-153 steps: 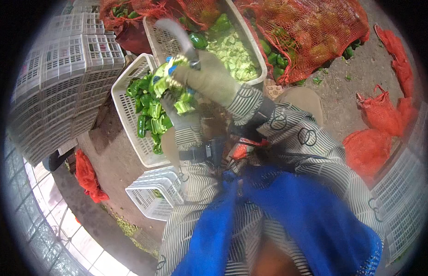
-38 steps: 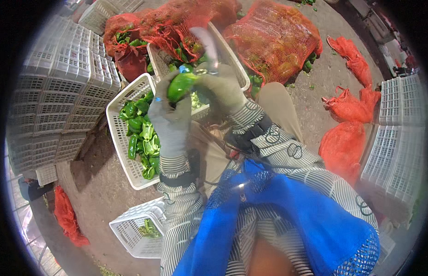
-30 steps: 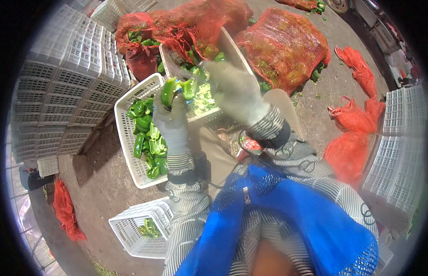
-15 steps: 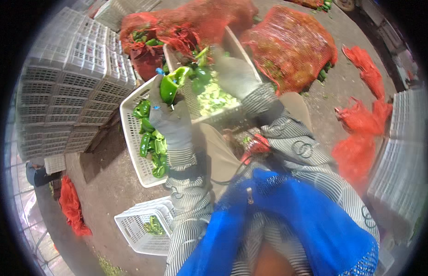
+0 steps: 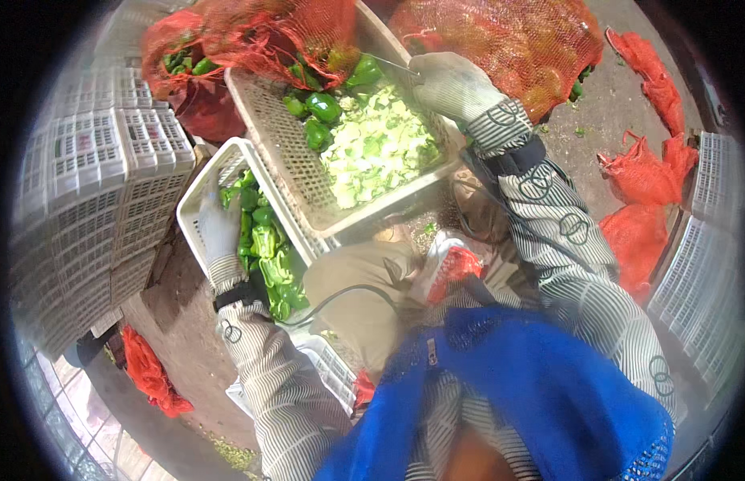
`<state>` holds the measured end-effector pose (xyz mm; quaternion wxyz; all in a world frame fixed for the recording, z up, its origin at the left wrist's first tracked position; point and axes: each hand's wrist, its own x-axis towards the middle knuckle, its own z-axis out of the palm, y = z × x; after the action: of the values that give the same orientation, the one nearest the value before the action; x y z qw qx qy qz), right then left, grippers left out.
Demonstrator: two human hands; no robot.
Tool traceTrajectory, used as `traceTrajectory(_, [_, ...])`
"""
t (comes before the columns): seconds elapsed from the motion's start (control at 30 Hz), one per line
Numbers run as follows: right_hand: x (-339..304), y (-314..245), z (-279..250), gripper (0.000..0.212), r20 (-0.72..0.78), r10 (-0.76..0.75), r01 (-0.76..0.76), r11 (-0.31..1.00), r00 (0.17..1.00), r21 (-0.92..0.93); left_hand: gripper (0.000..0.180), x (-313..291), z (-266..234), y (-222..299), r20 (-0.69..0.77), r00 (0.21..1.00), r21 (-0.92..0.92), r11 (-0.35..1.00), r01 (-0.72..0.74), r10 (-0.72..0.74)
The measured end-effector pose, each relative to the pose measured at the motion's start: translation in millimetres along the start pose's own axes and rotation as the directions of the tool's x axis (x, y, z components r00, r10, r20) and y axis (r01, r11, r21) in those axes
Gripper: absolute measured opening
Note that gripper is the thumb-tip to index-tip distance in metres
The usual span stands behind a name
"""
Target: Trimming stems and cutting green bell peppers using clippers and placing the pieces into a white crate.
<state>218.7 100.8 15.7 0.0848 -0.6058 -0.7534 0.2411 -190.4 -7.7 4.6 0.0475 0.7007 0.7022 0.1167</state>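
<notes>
My left hand (image 5: pixel 218 228), in a pale glove, reaches down inside the white crate (image 5: pixel 194 210) at the left, against its outer side. Cut green peppers (image 5: pixel 268 256) lie next to it. Its fingers are partly hidden and blurred, so I cannot tell whether they grip one. My gloved right hand (image 5: pixel 454 86) is closed around a thin-bladed knife (image 5: pixel 392 64), whose blade points left over the larger crate (image 5: pixel 308 180). Pale green pepper cores and scraps (image 5: pixel 380 148) are heaped in that crate, with several whole green peppers (image 5: pixel 323 107) beside them.
A red mesh sack (image 5: pixel 276 36) spills over the far end of the larger crate; another full sack (image 5: pixel 508 48) lies behind my right hand. Stacked white crates stand at left (image 5: pixel 92 172) and right (image 5: pixel 701 289). Empty red mesh bags (image 5: pixel 645 172) lie on the floor.
My left hand has moved down and left into the white crate; the green pepper it held no longer shows in it. My right hand has moved slightly up and right, and the knife now shows.
</notes>
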Motion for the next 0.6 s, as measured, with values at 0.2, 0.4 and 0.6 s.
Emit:
traceTrajectory(0.2, [3.4, 2.6, 15.1, 0.034, 0.095, -0.057, 0.047, 0.994, 0.994, 0.103, 0.059, 127.6, 153.2, 16.7, 0.226, 0.955, -0.36, 0.927, -0.103, 0.194])
traceTrajectory(0.4, [-10.4, 32.5, 12.6, 0.027, -0.088, -0.048, 0.055, 0.995, 0.995, 0.079, 0.079, 143.9, 314.9, -38.5, 0.489, 0.824, 0.058, 0.953, 0.296, -0.286])
traceTrajectory(0.6, [-8.5, 49.4, 6.2, 0.031, -0.087, -0.011, 0.017, 0.998, 0.996, 0.061, 0.077, 135.2, 318.7, 1.0, 0.55, 0.757, 0.357, 0.919, 0.17, -0.353])
